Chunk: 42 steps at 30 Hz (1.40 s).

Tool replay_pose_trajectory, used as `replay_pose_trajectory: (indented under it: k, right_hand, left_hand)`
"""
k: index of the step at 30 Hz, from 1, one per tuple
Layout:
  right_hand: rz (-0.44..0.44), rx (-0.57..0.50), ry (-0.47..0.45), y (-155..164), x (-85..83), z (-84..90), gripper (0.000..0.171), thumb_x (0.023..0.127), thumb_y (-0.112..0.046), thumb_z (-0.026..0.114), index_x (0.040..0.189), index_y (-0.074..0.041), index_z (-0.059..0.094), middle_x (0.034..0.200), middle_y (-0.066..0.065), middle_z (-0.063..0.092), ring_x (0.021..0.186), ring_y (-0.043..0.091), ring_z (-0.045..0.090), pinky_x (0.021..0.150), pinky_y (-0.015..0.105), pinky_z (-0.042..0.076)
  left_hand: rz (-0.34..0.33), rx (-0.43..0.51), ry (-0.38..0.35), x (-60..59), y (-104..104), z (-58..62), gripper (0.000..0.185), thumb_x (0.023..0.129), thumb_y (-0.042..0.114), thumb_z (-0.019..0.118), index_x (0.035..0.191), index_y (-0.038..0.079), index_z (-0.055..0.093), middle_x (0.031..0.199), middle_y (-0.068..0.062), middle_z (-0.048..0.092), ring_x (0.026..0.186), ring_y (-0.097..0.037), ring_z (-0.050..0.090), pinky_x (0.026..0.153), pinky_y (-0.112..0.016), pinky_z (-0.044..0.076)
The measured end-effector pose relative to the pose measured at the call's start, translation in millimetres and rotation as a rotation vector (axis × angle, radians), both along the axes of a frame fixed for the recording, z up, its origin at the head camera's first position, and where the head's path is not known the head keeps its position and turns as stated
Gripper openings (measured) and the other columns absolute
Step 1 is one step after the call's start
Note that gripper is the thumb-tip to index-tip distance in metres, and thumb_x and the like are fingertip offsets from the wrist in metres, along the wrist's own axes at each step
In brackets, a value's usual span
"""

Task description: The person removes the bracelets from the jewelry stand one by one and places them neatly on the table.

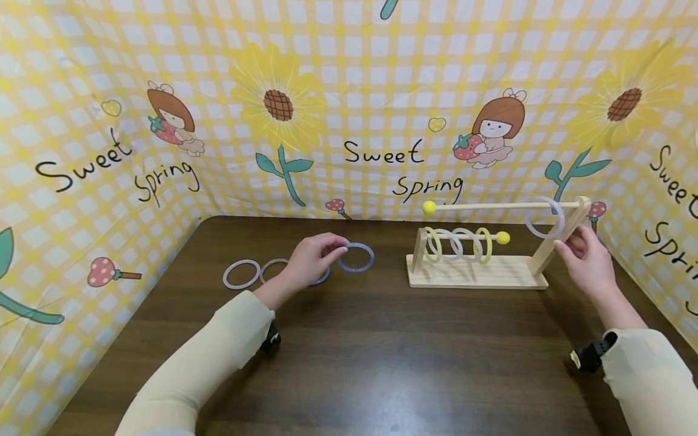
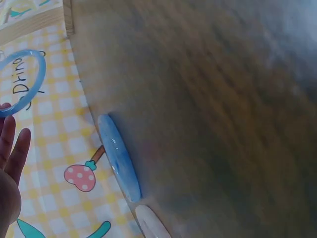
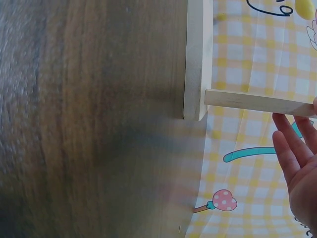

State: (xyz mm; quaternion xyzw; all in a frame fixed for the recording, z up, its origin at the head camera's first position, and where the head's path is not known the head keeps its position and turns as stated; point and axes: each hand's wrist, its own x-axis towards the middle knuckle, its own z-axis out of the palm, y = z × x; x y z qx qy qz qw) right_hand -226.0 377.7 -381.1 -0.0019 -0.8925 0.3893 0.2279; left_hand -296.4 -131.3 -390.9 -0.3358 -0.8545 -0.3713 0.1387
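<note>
My left hand [image 1: 305, 260] pinches a translucent blue bangle [image 1: 372, 260] between thumb and fingertips, raised over the table; the left wrist view also shows this bangle [image 2: 41, 74] at its left edge. My right hand [image 1: 591, 260] grips the tall upright post [image 1: 547, 249] of a wooden bangle stand [image 1: 474, 280]. In the right wrist view its fingers [image 3: 287, 131] lie against the post. On the upper rod a pale lavender bangle [image 1: 561, 221] hangs near that post. The lower rod carries several yellow and white bangles [image 1: 489, 249].
Left of the stand, a white bangle [image 1: 225, 275], a second pale bangle [image 1: 265, 270] and a blue bangle [image 1: 323, 280] lie on the dark wooden table [image 1: 349, 351], the last two partly behind my left hand. Yellow balls [image 1: 429, 207] cap the rods. A checked cloth [image 1: 382, 121] surrounds the table.
</note>
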Motion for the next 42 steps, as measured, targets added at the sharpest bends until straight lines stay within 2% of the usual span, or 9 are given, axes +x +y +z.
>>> replay_pose_trajectory:
  k: [4, 8, 11, 16, 25, 33, 37, 42]
  right_hand:
    - [0.000, -0.007, -0.011, -0.5, 0.1, 0.1, 0.052, 0.101, -0.018, 0.054, 0.142, 0.006, 0.034, 0.128, 0.040, 0.047, 0.100, -0.012, 0.048, 0.073, 0.001, 0.038]
    - [0.000, -0.013, -0.023, -0.6, 0.4, 0.5, 0.052, 0.101, -0.019, 0.053, 0.143, 0.006, 0.033, 0.129, 0.040, 0.047, 0.101, -0.009, 0.050, 0.071, 0.001, 0.038]
    - [0.005, -0.021, -0.020, -0.9, 0.4, 0.6, 0.053, 0.101, -0.019, 0.053, 0.143, 0.007, 0.033, 0.128, 0.040, 0.047, 0.099, -0.011, 0.050, 0.071, 0.001, 0.039]
    - [0.010, -0.028, -0.017, -1.5, 1.6, 0.3, 0.053, 0.101, -0.019, 0.052, 0.142, 0.008, 0.033, 0.128, 0.041, 0.046, 0.098, -0.013, 0.049, 0.070, 0.001, 0.039]
    - [0.004, -0.019, -0.001, -0.5, -0.1, -0.3, 0.051, 0.101, -0.017, 0.053, 0.141, 0.007, 0.035, 0.127, 0.040, 0.048, 0.096, -0.016, 0.047, 0.071, 0.001, 0.038]
    - [0.008, -0.022, 0.009, 0.8, -1.4, -0.8, 0.051, 0.099, -0.013, 0.056, 0.142, 0.007, 0.035, 0.126, 0.041, 0.048, 0.098, -0.017, 0.045, 0.071, 0.001, 0.039]
    - [0.016, -0.027, 0.018, 0.2, -1.7, -0.8, 0.051, 0.099, -0.011, 0.056, 0.141, 0.008, 0.035, 0.125, 0.041, 0.048, 0.095, -0.020, 0.044, 0.071, 0.001, 0.038]
    - [0.027, -0.030, 0.030, 0.0, -1.6, -0.8, 0.050, 0.099, -0.011, 0.055, 0.141, 0.008, 0.035, 0.125, 0.042, 0.048, 0.095, -0.020, 0.044, 0.072, 0.001, 0.039]
  left_hand:
    - [-0.034, -0.026, -0.066, -6.5, -0.3, -4.3, 0.013, 0.094, 0.010, 0.065, 0.103, 0.004, 0.071, 0.092, -0.003, 0.069, 0.073, -0.012, 0.060, 0.065, -0.029, 0.051]
    - [-0.101, -0.056, -0.140, -13.0, 0.1, -7.0, 0.014, 0.095, 0.008, 0.064, 0.106, 0.002, 0.070, 0.093, -0.010, 0.069, 0.079, -0.017, 0.062, 0.069, -0.030, 0.052]
    - [-0.132, -0.083, -0.167, -18.4, 0.3, -9.0, 0.014, 0.094, 0.007, 0.064, 0.107, 0.002, 0.069, 0.093, -0.011, 0.069, 0.082, -0.018, 0.063, 0.072, -0.031, 0.052]
    - [-0.148, -0.129, -0.207, -28.2, -0.5, -12.0, 0.014, 0.095, 0.006, 0.063, 0.107, 0.003, 0.069, 0.090, -0.011, 0.069, 0.079, -0.016, 0.063, 0.072, -0.031, 0.051]
    - [-0.094, -0.219, -0.301, -43.8, -1.6, -16.3, 0.014, 0.096, 0.009, 0.062, 0.106, 0.002, 0.070, 0.087, -0.008, 0.069, 0.075, -0.013, 0.060, 0.071, -0.030, 0.050]
    - [-0.059, -0.269, -0.351, -53.7, 2.8, -18.3, 0.010, 0.090, 0.006, 0.069, 0.099, 0.003, 0.073, 0.084, 0.000, 0.068, 0.079, -0.013, 0.062, 0.073, -0.029, 0.051]
    - [-0.064, -0.288, -0.352, -57.8, 4.9, -20.7, 0.009, 0.089, 0.005, 0.070, 0.097, 0.003, 0.073, 0.084, -0.001, 0.069, 0.079, -0.013, 0.063, 0.073, -0.029, 0.052]
    - [-0.071, -0.306, -0.315, -62.0, 6.5, -22.1, 0.007, 0.088, 0.005, 0.072, 0.095, 0.004, 0.075, 0.087, -0.002, 0.071, 0.081, -0.014, 0.065, 0.075, -0.029, 0.052]
